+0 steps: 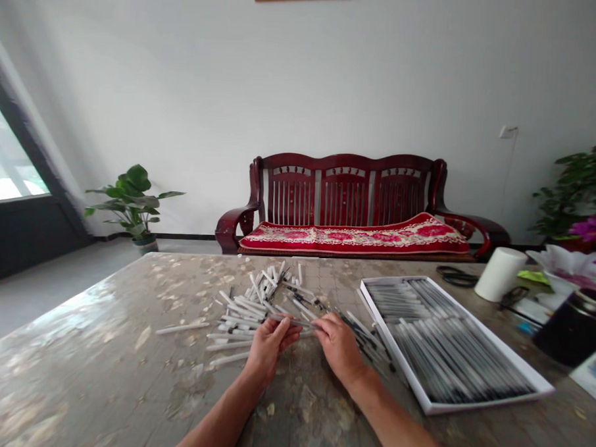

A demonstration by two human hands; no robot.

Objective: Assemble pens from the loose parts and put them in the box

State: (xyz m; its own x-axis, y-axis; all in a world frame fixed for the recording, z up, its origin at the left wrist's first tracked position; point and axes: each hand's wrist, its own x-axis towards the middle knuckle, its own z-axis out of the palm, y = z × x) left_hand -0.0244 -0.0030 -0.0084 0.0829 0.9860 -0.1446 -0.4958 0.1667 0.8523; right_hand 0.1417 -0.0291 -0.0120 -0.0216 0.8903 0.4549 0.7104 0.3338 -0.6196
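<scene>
A thin greyish pen (302, 324), somewhat blurred, spans the gap between my two hands above the table. My left hand (267, 346) pinches one end of it, and the fingertips of my right hand (340, 347) close on the other. Behind and left of my left hand lies a loose heap of white pen parts (242, 311), with a single white one (182, 328) apart to the left. Dark slim pen parts (365, 338) are scattered beside my right hand. Just right of them, a shallow white box (489, 369) holds rows of pens with clear barrels.
The patterned table (98, 379) stretches across the foreground. To the right stand a white roll (500, 274), black scissors (456, 276), a dark cup (577, 326) and a white petal-shaped bowl (560, 268). A wooden bench (343, 192) and a potted plant (135, 203) are beyond.
</scene>
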